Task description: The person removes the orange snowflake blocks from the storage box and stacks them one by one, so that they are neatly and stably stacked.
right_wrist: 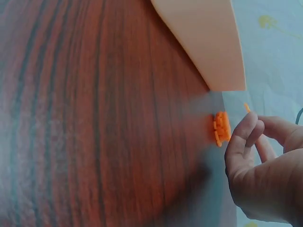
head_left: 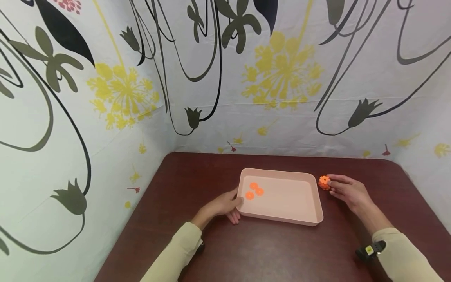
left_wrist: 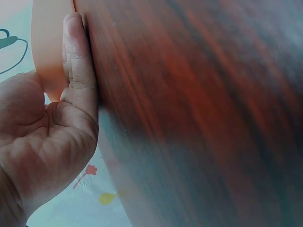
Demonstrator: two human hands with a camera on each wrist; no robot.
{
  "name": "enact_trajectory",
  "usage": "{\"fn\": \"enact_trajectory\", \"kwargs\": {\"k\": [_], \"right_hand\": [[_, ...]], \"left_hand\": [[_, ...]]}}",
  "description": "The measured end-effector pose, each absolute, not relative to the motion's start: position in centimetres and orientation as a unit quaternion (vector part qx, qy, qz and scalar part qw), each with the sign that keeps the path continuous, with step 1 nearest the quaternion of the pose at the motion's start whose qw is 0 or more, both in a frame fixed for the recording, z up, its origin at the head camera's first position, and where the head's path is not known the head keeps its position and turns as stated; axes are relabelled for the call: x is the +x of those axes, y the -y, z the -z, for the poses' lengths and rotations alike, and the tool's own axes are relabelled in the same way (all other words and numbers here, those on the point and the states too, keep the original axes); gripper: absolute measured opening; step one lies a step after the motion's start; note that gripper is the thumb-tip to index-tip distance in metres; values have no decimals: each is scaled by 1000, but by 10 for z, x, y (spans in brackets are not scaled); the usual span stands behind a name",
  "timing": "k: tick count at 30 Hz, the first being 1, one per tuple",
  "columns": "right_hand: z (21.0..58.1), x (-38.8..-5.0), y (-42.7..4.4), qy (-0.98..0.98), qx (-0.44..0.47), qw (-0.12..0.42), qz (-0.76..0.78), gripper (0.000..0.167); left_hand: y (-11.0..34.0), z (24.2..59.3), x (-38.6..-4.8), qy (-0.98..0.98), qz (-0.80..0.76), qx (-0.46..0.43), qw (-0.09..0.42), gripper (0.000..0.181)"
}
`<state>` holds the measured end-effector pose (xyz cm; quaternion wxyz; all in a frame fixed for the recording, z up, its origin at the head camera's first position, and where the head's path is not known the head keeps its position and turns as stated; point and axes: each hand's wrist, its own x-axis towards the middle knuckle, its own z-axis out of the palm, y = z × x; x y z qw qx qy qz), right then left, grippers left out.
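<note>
A shallow peach tray [head_left: 285,199] rests on the dark wood table. Its left side is gripped by my left hand [head_left: 225,203]: the thumb lies over the rim and the fingers lie along the outer wall [left_wrist: 47,42]. Three flat orange notched discs [head_left: 249,195] are in the tray's left part. Beyond the tray's right side, my right hand [head_left: 352,194] pinches an orange notched disc [right_wrist: 246,107] between thumb and fingertips. Just below it, a small pile of similar orange discs [right_wrist: 220,128] sits on the table, partly covered by the held disc in the head view.
The reddish-brown table [head_left: 267,250] ends at a rounded far edge. Behind and left of it hangs a white cloth [head_left: 225,86] printed with flowers and stems. A dark strap device [head_left: 371,249] is on the right wrist.
</note>
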<state>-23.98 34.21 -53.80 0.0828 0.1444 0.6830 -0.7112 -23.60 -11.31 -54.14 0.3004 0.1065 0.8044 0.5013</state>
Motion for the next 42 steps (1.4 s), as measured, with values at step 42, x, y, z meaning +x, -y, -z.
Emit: {"fn": "enact_trajectory", "kwargs": {"k": [42], "right_hand": [[546,-243,-341,-741,170,80,644,27]], "left_hand": [[115,546,-236,-804,-506,110,293,69]]}}
